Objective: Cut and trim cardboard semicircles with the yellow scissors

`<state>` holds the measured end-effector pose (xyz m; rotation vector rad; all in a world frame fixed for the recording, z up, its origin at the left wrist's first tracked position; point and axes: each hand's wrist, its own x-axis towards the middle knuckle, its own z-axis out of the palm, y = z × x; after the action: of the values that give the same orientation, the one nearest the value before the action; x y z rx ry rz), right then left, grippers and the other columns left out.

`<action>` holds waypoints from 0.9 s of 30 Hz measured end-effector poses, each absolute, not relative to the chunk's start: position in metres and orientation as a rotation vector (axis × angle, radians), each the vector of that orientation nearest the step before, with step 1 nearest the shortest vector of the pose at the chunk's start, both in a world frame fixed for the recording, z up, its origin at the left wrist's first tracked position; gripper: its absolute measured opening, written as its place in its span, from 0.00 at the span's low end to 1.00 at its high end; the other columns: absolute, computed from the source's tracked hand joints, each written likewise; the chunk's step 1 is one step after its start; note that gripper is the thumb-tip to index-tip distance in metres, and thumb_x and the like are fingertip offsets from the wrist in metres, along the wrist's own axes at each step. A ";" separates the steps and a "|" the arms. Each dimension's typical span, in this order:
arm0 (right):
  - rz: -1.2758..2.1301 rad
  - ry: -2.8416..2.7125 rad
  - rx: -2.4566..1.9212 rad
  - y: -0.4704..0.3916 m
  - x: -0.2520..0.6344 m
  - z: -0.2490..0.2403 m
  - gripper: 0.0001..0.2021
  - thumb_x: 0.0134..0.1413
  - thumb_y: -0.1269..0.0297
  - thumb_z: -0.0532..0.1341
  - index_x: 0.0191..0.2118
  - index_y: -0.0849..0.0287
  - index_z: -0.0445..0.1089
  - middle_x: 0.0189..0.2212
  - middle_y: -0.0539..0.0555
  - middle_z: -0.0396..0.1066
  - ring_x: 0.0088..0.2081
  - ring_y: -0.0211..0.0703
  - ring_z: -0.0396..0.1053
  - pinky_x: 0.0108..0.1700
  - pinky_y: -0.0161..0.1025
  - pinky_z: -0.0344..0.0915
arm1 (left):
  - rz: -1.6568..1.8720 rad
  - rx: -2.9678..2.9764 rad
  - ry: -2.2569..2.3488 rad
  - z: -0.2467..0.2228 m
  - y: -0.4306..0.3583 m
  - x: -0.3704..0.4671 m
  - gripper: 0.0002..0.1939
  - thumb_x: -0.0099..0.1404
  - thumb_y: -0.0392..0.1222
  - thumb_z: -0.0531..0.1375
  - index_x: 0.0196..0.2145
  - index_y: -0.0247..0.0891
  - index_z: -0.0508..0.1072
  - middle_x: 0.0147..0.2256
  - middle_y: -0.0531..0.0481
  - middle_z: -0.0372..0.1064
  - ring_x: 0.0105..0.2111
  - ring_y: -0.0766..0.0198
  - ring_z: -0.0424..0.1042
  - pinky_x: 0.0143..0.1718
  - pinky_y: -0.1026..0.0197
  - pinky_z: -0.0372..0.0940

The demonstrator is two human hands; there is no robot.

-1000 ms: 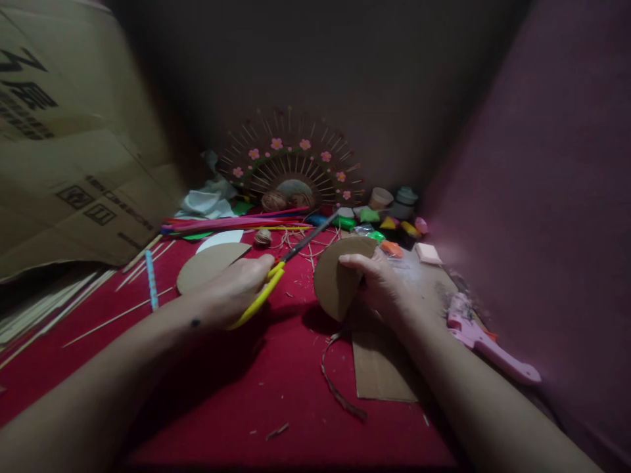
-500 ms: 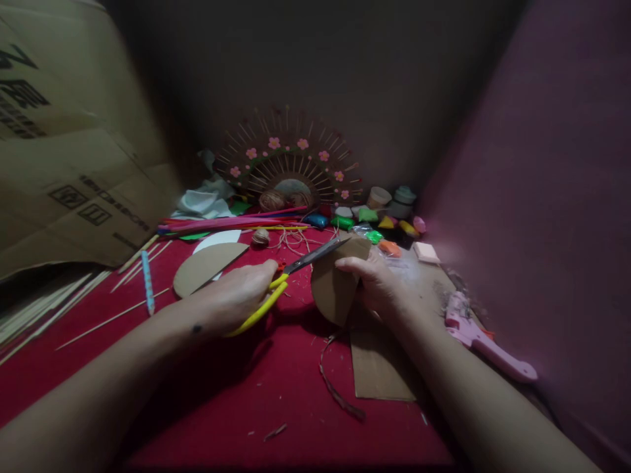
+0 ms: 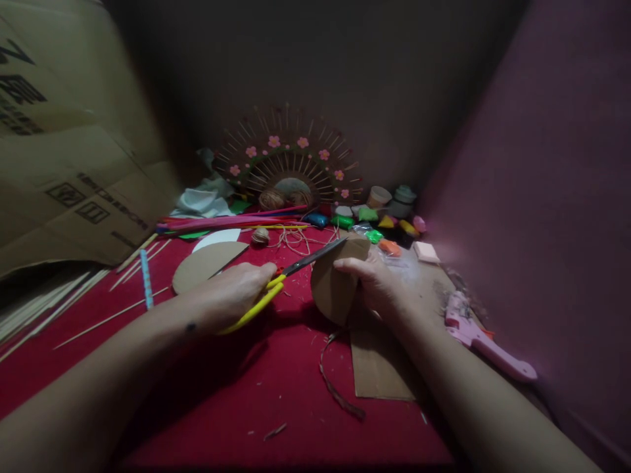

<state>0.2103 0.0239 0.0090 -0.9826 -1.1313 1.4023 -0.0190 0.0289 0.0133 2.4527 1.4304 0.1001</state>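
My left hand (image 3: 241, 289) is closed round the yellow handles of a pair of scissors (image 3: 276, 289). The blades point up to the right, and their tips meet the upper part of a rounded cardboard piece (image 3: 332, 289). My right hand (image 3: 372, 279) grips that cardboard at its right side, thumb lying across the front. Left of the scissors, a cardboard half disc (image 3: 202, 266) lies partly behind my left hand. Beneath my right forearm is a flat rectangular cardboard sheet (image 3: 377, 368).
A large cardboard box (image 3: 73, 144) stands at left, near thin sticks (image 3: 111, 318) and a blue pen-like stick (image 3: 146, 279). Behind are a flowered fan (image 3: 288, 144), pipe cleaners (image 3: 221, 225), a twine ball (image 3: 260, 236) and clay packets (image 3: 342, 223). A pink glue gun (image 3: 488, 345) lies right.
My left hand and the scissors have shifted very slightly left and down. The cardboard in my right hand has barely moved.
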 end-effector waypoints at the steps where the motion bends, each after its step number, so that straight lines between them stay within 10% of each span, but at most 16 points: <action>1: 1.395 -1.140 -0.978 0.024 0.210 0.008 0.04 0.36 0.68 0.64 0.24 0.57 0.69 0.22 0.49 0.69 0.25 0.40 0.64 0.30 0.39 0.60 | 0.111 2.443 1.427 0.015 0.028 -0.018 0.10 0.60 0.48 0.46 0.26 0.42 0.58 0.23 0.48 0.62 0.22 0.61 0.59 0.25 0.58 0.49; 27: 1.336 -1.235 -0.847 0.031 0.213 0.006 0.04 0.37 0.65 0.64 0.24 0.55 0.69 0.24 0.48 0.68 0.28 0.41 0.63 0.36 0.40 0.60 | 0.112 2.294 1.473 0.027 0.019 -0.013 0.06 0.59 0.44 0.48 0.26 0.42 0.58 0.26 0.45 0.67 0.24 0.60 0.61 0.24 0.57 0.52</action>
<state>0.2134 0.0315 0.0060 -0.8472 -1.2347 1.3362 -0.0132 0.0186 0.0271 2.2939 1.4729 0.1121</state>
